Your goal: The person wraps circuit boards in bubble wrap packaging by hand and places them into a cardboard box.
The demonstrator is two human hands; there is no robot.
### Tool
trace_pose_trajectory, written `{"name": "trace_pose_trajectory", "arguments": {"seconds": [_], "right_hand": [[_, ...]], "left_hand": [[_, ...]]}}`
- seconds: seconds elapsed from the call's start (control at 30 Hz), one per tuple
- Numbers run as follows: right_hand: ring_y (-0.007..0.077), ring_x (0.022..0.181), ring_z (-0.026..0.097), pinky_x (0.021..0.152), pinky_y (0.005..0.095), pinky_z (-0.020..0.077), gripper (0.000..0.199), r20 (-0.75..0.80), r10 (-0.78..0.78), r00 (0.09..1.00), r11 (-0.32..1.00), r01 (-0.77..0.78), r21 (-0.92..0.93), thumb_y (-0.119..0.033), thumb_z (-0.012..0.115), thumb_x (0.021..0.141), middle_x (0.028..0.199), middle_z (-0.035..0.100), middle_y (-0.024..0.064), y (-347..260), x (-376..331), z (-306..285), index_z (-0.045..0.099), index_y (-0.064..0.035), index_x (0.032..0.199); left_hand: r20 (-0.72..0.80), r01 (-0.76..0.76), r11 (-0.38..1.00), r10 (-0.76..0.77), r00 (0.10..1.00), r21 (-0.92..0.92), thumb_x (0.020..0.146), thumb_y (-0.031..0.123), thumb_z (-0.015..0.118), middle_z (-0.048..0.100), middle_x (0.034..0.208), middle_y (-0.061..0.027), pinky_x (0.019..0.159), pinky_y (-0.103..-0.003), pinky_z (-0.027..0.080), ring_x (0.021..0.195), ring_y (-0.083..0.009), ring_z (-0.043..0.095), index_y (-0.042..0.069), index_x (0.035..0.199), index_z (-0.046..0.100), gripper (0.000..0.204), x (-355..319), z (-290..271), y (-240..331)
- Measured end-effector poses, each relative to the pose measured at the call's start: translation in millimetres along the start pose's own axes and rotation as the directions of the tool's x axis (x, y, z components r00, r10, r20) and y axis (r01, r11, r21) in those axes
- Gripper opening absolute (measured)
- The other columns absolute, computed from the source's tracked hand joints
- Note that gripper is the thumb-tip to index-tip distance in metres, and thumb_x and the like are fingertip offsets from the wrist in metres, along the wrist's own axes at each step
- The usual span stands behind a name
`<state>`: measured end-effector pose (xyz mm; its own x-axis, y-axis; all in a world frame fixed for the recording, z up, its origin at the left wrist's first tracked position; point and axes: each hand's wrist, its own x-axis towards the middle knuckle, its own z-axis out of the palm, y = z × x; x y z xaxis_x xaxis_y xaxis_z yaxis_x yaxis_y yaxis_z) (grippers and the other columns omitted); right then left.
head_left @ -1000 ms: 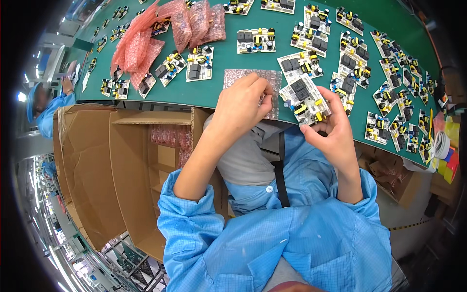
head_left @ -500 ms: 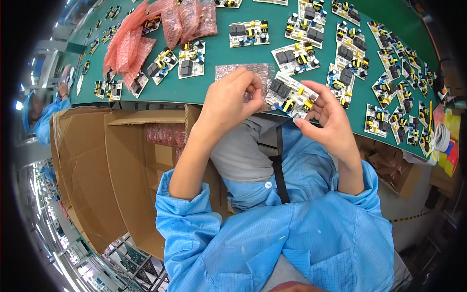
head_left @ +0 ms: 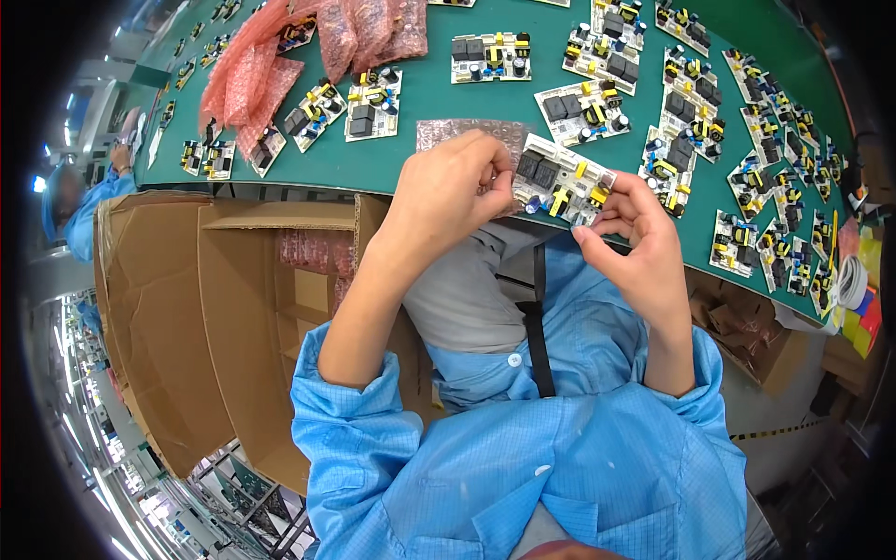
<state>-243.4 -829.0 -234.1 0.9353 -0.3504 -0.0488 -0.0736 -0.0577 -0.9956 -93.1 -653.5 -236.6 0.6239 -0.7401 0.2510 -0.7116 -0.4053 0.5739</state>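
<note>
My right hand (head_left: pixel 639 229) grips the right end of a circuit board (head_left: pixel 566 175) between thumb and fingers, over the table's front edge. The white board carries black blocks, yellow parts and blue capacitors. My left hand (head_left: pixel 455 187) is closed in a pinch on a clear pinkish bubble-wrap bag (head_left: pixel 448 133), close to the board's left end. Most of the bag lies on the table behind this hand; its pinched edge is partly hidden by the fingers. From this view I cannot tell whether the board's left end is inside the bag.
Several similar circuit boards (head_left: pixel 492 58) lie across the green table (head_left: pixel 457 103), more densely on the right. Pink bubble-wrap bags (head_left: pixel 247 89) are heaped at the far left. An open cardboard box (head_left: pixel 252 308) with wrapped items stands below left. Another person (head_left: pixel 84 210) sits far left.
The board has turned slightly in my right hand and sits a little nearer my left hand. The table view has shifted slightly to the right. Both hands keep their grips.
</note>
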Motion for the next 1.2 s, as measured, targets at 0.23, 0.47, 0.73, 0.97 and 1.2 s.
{"name": "trace_pose_trajectory", "arguments": {"seconds": [0.23, 0.47, 0.73, 0.97, 1.2], "right_hand": [[0.0034, 0.071, 0.050, 0.059, 0.0187, 0.0393, 0.050, -0.059, -0.001, 0.998, 0.999, 0.003, 0.046, -0.005, 0.075, 0.080, 0.087, 0.061, 0.0015, 0, 1, -4, 0.053, 0.0011, 0.124], [0.0012, 0.064, 0.039, 0.054, 0.0161, 0.0308, 0.061, -0.047, -0.023, 0.999, 0.998, 0.026, 0.062, -0.003, 0.075, 0.079, 0.088, 0.060, 0.0004, -5, 0, -6, 0.047, -0.0018, 0.134], [-0.0005, 0.061, 0.037, 0.054, 0.0160, 0.0307, 0.061, 0.040, 0.050, 0.998, 0.990, -0.055, 0.131, -0.005, 0.074, 0.082, 0.084, 0.062, -0.0012, -10, 7, -18, 0.045, -0.0010, 0.135], [-0.0010, 0.060, 0.038, 0.053, 0.0162, 0.0309, 0.057, 0.048, 0.033, 0.998, 0.992, -0.038, 0.122, -0.006, 0.074, 0.083, 0.083, 0.064, -0.0015, -9, 10, -18, 0.045, 0.0005, 0.132], [-0.0001, 0.058, 0.038, 0.051, 0.0184, 0.0310, 0.059, 0.096, 0.007, 0.995, 0.999, -0.011, 0.037, -0.007, 0.075, 0.080, 0.083, 0.065, -0.0009, -17, 13, -21, 0.047, -0.0035, 0.131]], "left_hand": [[0.026, 0.047, 0.994, -0.045, 0.999, -0.097, 0.078, 0.006, 0.069, 0.061, 0.073, -0.0047, 0.058, -0.028, 0.046, 0.061, -0.0147, 0.056, 0.004, 0.088, 0.062, 0.012, -2, -5, -1], [-0.004, 0.025, 0.992, -0.026, 1.000, -0.121, 0.077, 0.007, 0.070, 0.065, 0.078, -0.0084, 0.063, -0.034, 0.053, 0.069, -0.0221, 0.067, 0.004, 0.084, 0.060, 0.012, -1, -9, 8], [-0.184, -0.143, 0.979, 0.116, 0.976, -0.145, 0.072, 0.000, 0.072, 0.063, 0.076, -0.0065, 0.060, -0.030, 0.054, 0.068, -0.0205, 0.066, 0.003, 0.082, 0.060, 0.016, -1, 4, 13], [-0.279, -0.292, 0.955, 0.268, 0.922, -0.047, 0.069, 0.000, 0.073, 0.062, 0.074, -0.0046, 0.063, -0.034, 0.048, 0.064, -0.0206, 0.061, 0.006, 0.080, 0.060, 0.019, 1, 8, 13], [-0.342, -0.318, 0.947, 0.317, 0.885, 0.054, 0.063, 0.001, 0.073, 0.063, 0.083, -0.0031, 0.081, -0.039, 0.045, 0.086, -0.0236, 0.061, 0.009, 0.079, 0.062, 0.021, 3, -1, 18]]}}
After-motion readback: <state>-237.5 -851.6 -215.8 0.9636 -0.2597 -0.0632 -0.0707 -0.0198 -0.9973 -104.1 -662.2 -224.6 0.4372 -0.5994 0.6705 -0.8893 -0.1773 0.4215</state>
